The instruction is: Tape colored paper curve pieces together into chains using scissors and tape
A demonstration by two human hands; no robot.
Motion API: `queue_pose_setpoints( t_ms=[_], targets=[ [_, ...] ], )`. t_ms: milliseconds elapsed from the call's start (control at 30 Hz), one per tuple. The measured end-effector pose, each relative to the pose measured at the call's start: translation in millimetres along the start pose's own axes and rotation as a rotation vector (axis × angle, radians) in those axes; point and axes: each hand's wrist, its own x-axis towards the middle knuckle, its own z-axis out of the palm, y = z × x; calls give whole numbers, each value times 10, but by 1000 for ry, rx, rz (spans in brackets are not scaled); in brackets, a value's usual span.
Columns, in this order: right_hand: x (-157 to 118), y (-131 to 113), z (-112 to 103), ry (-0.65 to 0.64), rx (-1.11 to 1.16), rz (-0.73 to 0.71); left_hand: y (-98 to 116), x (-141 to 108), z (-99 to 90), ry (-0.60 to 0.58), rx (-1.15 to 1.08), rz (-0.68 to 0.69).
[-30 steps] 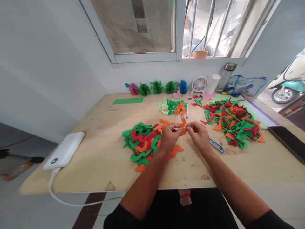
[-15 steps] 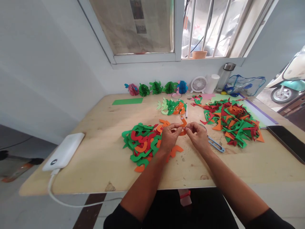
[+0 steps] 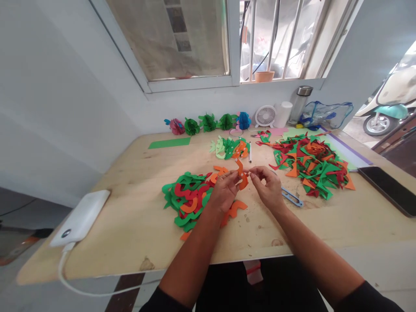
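Note:
My left hand [image 3: 225, 188] grips a wavy orange paper cutout [image 3: 239, 164] with small pale squares on it, raised above the table. Thumb and forefinger of my right hand [image 3: 268, 184] are pinched together just right of the cutout; whatever small thing they hold is too tiny to name. Under and left of my left forearm lies a heap of green, red and orange paper cutouts [image 3: 188, 190]. A blue craft-knife-like tool [image 3: 292, 197] rests beside my right wrist, partly hidden by it. Farther back are cutouts with pale squares [image 3: 229, 147] and a white pen [image 3: 250, 151].
Paper scraps [image 3: 320, 167] are heaped at right, near a black phone [image 3: 388, 190]. Folded paper figures [image 3: 208, 122], a small fan [image 3: 265, 116] and a glass bottle [image 3: 299, 106] line the wall. A green strip [image 3: 169, 143] and a cabled white power bank [image 3: 81, 219] lie left.
My hands have drawn slightly apart. The orange cutout has shifted left and tilted in my left hand, while my right fingers have come off it. The whole view has swung slightly.

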Motion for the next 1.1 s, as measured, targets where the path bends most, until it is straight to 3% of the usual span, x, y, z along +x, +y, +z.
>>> queue_pose_setpoints(
  t_ms=[633, 967, 1100],
  targets=[
    [-11, -43, -13, -80, 28, -57, -22, 0, -1, -88, 38, 22],
    [-13, -21, 16, -36, 28, -53, -27, -9, 16, -53, 68, 29],
    [-6, 16, 8, 23, 4, -24, -24, 11, -9, 34, 39, 100]
  ],
)
